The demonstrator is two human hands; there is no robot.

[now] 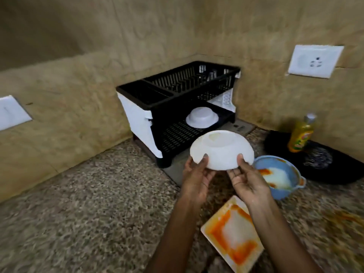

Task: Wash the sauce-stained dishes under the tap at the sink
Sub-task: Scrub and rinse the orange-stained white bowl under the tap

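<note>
Nearest the viewer, a square white plate (233, 234) smeared with orange sauce lies flat on the speckled stone counter (78, 203), partly under the right forearm. Above it, both hands hold an upside-down white bowl (221, 149) in the air over the counter. The left hand (197, 180) cups the bowl's left rim from below with its thumb pressed on the outside; the right hand (249, 183) grips the right rim the same way. Just right of the hands sits a blue bowl (283, 174) with handles, streaked with orange sauce and white residue. Beyond it, a yellow dish-soap bottle (300, 134) stands upright by a dark round pan (325, 164). Farther back, a black two-tier dish rack (177, 95) fills the corner, with another white bowl (201, 120) upside down on its lower shelf. White wall sockets (315, 61) sit on the beige tiled walls.
</note>
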